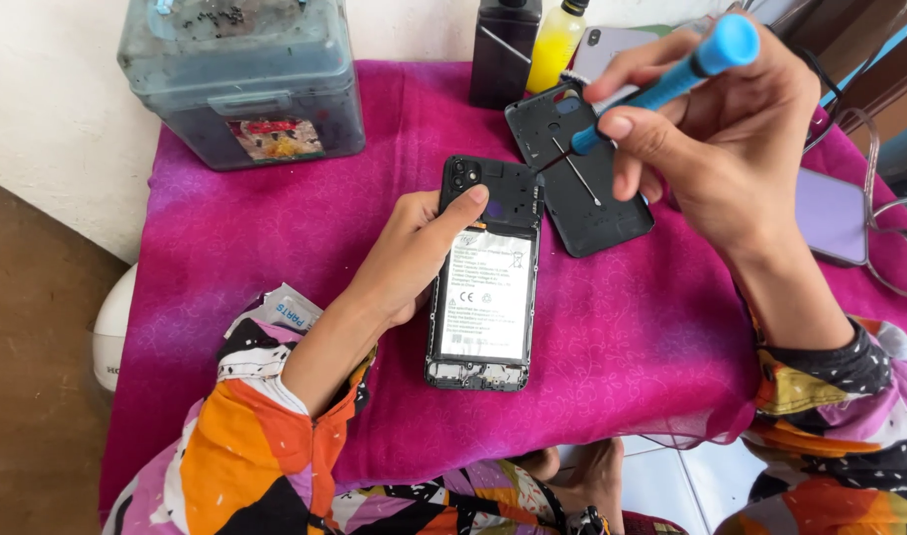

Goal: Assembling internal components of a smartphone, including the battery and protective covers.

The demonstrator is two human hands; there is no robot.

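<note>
Grey-blue plastic box (240, 79) far left on magenta cloth (275, 238). Black bottle (504, 50) and yellow bottle (555, 42) far centre. Lilac phone (830, 215) right. Small packet (285, 309) near left.

A black phone (483, 282) with its back cover off lies face down, lengthwise on the magenta cloth (275, 238), its white-labelled battery exposed and its camera end toward twelve o'clock. A blue-handled screwdriver (661, 89) slants above it at about one o'clock, with the cap high and its thin tip low, beside the phone's upper right corner.
</note>
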